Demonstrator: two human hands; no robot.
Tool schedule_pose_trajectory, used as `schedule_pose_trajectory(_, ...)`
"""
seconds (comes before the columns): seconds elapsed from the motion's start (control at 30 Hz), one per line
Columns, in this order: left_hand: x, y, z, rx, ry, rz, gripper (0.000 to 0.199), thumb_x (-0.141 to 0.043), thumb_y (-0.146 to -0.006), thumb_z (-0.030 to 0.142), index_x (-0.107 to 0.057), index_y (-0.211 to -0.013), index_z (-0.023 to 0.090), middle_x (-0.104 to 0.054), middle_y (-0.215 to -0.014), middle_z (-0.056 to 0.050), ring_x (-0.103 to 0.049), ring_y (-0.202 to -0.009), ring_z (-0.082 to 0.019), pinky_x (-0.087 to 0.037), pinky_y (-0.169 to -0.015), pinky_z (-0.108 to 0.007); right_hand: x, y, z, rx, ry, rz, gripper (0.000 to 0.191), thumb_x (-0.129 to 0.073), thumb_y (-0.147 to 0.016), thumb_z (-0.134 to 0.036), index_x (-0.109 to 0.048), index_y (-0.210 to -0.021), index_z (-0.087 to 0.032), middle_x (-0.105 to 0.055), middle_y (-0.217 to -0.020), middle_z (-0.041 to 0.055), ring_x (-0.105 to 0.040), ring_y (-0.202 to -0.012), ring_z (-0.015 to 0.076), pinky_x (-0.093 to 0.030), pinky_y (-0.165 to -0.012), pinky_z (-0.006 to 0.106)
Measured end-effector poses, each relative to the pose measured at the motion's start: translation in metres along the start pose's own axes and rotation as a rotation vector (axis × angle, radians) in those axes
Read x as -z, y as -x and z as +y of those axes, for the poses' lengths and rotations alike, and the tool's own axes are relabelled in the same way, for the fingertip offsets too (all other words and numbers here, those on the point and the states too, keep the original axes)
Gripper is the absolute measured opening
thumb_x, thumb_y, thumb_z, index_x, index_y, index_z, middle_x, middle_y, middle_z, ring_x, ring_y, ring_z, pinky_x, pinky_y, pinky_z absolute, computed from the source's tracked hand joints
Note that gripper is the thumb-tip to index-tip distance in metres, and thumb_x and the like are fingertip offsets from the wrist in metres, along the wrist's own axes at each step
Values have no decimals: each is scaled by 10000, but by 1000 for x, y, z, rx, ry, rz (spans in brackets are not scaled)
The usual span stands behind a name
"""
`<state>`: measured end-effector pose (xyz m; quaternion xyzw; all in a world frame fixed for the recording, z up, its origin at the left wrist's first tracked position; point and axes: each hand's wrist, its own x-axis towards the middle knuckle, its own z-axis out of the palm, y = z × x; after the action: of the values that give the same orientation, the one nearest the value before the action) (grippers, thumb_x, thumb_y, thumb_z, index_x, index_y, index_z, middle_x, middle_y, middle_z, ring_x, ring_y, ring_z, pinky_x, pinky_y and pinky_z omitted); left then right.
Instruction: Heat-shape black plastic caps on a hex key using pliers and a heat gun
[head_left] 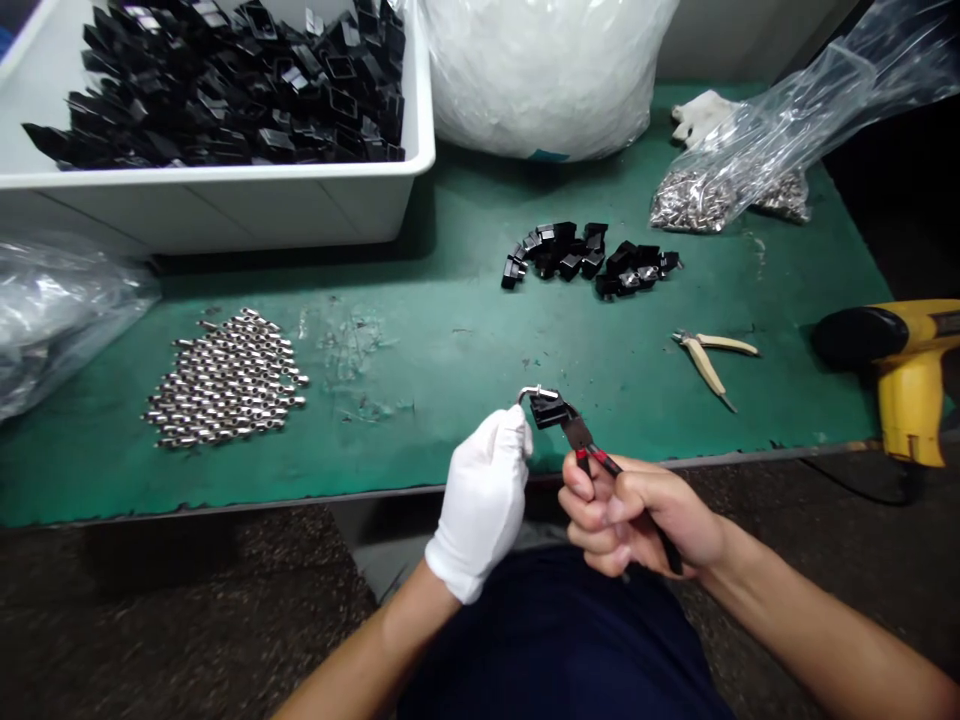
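Fingers (510, 445) of the gloved left hand (480, 505) are being clamped on a black plastic piece (547, 410), basically steadying it for the pliers (581, 435) being gripped in the bare right hand (637, 520).

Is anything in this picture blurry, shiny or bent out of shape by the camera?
In the head view, glare streaks the clear plastic bag, the white glove on the left hand looks very bright, the white bin casts a dark shadow onto the green mat, whose front edge looks slanted, and nothing looks clearly out of focus.
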<state>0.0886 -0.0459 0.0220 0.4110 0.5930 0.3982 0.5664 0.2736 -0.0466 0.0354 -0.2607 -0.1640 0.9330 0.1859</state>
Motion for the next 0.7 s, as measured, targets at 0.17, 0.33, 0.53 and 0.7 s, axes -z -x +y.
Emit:
schedule_pose_trajectory(0.17,3,7,12,345,408,-159,396,-439,-1004,558,-418,-764,243,-194,-499,117,-130,-388,-65,-160,-359,-174,4,-1,2,8,-58,19,221,-608,-751,-182,-452,-904,-214,-322,-731,-58,-210,-551,82,-176,-500,232)
schedule_pose_trajectory(0.33,19,12,22,671,736,-324,416,-492,-973,582,-411,-749,242,-154,-490,135,-16,-384,-48,-95,-311,-137,7,3,-1,33,-19,108,196,-631,-777,-161,-485,-903,-198,-330,-748,-50,-191,-581,90,-179,-523,234)
schedule_pose_trajectory(0.53,33,13,17,813,1118,-525,456,-446,-1012,518,-355,-676,223,-121,-487,127,43,-369,-39,-72,-293,-139,3,5,-8,21,57,161,181,-603,-768,-157,-492,-906,-194,-344,-770,-37,-210,-605,102,-192,-536,241)
schedule_pose_trajectory(0.7,39,16,13,803,1232,-522,481,-423,-1026,471,-272,-641,225,-116,-520,114,29,-383,-41,-59,-314,-146,0,0,-9,6,153,193,170,-580,-774,-167,-504,-925,-191,-362,-769,-34,-233,-613,106,-227,-547,239)
